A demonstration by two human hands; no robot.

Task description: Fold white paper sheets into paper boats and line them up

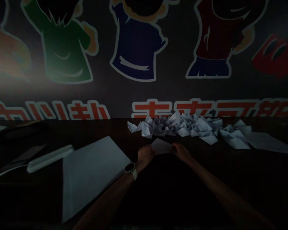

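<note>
Between my two hands is a small folded piece of white paper (161, 146), with a peak at its top and a broad lower edge. My left hand (145, 153), with a watch (130, 167) on its wrist, is closed on the paper's left corner. At the right corner, my right hand (180, 151) pinches it with bent fingers. Just beyond the hands lies a heap of folded white paper boats (182, 125). The scene is dim, and the fingertips behind the paper are hidden.
A stack of white paper sheets (93, 175) lies left of my left forearm. Farther left are a long whitish case (50, 158) and a dark flat item (26, 156). Another white sheet (271, 142) lies at right. A wall with painted cartoon figures (136, 44) rises behind the dark table.
</note>
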